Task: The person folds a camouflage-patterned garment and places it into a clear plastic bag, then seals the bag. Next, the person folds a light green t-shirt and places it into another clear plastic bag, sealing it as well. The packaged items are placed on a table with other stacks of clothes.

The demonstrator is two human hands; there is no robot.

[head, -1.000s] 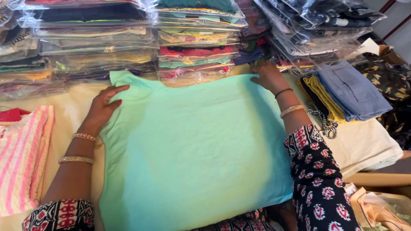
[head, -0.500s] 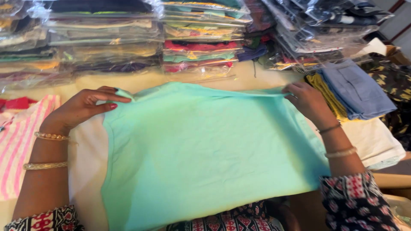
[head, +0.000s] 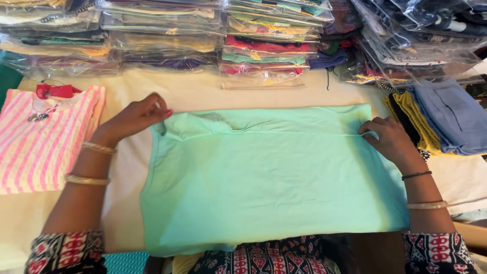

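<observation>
Two hands hold the far edge of a mint-green garment spread on the bench.

The left hand (head: 134, 119) pinches the garment (head: 264, 177) at its far left corner, fingers closed on the cloth; the right hand (head: 390, 139) grips the far right corner the same way. A pink striped top (head: 43, 137) lies to the left, folded blue cloth (head: 454, 119) to the right. Along the far side, clear plastic bags (head: 269, 45) sit in stacks, each holding a folded garment.

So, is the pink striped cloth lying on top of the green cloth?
No, the pink striped cloth lies apart, left of the green cloth.
</observation>
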